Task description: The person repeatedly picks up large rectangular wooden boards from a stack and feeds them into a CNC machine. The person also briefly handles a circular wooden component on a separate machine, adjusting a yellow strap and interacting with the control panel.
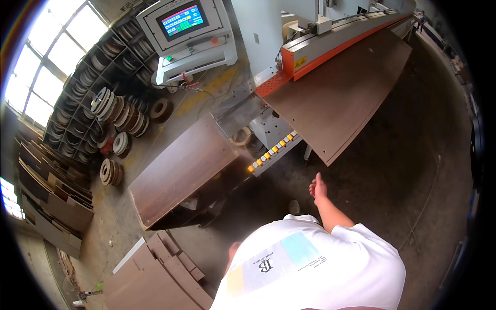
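My right hand (319, 189) is stretched forward beside my body, empty, its thumb pointing up and its fingers loosely curled. Just beyond it is the near corner of a large brown board (341, 95), with a small gap between them. That board lies along the orange-edged side of a long grey machine (330, 44). Of my left arm (233, 254) only a patch of skin shows at the left side of my white T-shirt; the fingers are hidden. Another brown panel surface (186, 168) stands ahead to the left.
A control panel (188, 39) with a lit screen stands at the back. Yellow and white rollers (272, 151) line a rail between the brown surfaces. Racks hold edging rolls (116, 111) at left. Stacked boards (155, 274) lie at lower left; more panels (51, 196) lean by the wall.
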Action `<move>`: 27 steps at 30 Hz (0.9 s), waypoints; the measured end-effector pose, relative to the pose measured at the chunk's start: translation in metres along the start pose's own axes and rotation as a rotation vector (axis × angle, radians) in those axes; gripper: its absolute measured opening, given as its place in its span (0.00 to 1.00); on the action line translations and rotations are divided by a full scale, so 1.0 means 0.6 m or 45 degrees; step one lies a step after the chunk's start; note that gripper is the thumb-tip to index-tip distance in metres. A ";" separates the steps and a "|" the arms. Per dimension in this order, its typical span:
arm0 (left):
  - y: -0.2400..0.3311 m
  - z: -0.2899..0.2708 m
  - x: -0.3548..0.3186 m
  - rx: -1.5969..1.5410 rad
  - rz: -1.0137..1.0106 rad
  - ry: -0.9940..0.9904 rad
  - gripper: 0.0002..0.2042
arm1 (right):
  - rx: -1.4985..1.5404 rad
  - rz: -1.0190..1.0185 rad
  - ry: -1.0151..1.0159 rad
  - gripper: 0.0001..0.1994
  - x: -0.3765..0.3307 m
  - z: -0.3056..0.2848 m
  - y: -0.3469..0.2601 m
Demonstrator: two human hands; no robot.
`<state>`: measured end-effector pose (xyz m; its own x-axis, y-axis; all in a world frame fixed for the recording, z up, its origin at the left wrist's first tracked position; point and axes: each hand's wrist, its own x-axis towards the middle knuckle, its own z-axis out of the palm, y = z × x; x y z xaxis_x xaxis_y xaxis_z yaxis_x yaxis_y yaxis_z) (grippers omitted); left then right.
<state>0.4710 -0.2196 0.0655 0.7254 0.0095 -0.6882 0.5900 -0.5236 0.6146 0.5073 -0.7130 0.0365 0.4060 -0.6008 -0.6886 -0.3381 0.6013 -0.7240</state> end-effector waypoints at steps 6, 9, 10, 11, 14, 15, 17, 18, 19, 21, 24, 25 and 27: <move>-0.065 -0.003 0.035 -0.096 0.041 -0.080 0.13 | -0.846 0.153 -0.316 0.25 -0.028 -0.074 0.076; -0.100 -0.001 0.050 -0.100 0.049 -0.091 0.13 | -1.001 0.134 -0.319 0.24 -0.035 -0.120 0.079; -0.114 0.000 0.053 -0.101 0.049 -0.095 0.13 | -0.987 0.156 -0.293 0.24 -0.041 -0.133 0.083; -0.121 -0.001 0.057 -0.095 0.057 -0.098 0.13 | -0.967 0.175 -0.268 0.24 -0.045 -0.142 0.089; -0.143 -0.003 0.067 -0.093 0.070 -0.105 0.12 | -1.007 0.216 -0.300 0.24 -0.066 -0.158 0.119; -0.148 -0.003 0.071 -0.093 0.073 -0.105 0.12 | -1.025 0.226 -0.320 0.24 -0.073 -0.161 0.133; -0.155 -0.002 0.078 -0.098 0.087 -0.120 0.12 | -1.086 0.233 -0.387 0.25 -0.076 -0.167 0.164; -0.156 -0.003 0.086 -0.094 0.097 -0.131 0.12 | -1.121 0.187 -0.425 0.26 -0.079 -0.169 0.180; -0.157 -0.002 0.094 -0.089 0.107 -0.142 0.12 | -1.158 0.141 -0.462 0.27 -0.079 -0.174 0.192; -0.167 -0.008 0.112 -0.089 0.128 -0.149 0.12 | -1.161 0.092 -0.474 0.26 -0.088 -0.159 0.191; -0.178 -0.013 0.142 -0.106 0.163 -0.179 0.11 | -1.317 0.058 -0.435 0.24 -0.084 -0.146 0.174; -0.180 -0.014 0.152 -0.117 0.176 -0.195 0.11 | -1.251 0.078 -0.400 0.23 -0.078 -0.148 0.175; -0.183 -0.016 0.163 -0.123 0.194 -0.212 0.11 | -1.133 0.124 -0.356 0.21 -0.074 -0.142 0.172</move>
<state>0.4803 -0.1528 -0.0656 0.7452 -0.2080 -0.6336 0.5148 -0.4245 0.7448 0.3821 -0.6688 -0.0110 0.4922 -0.3512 -0.7965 -0.8595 -0.0513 -0.5085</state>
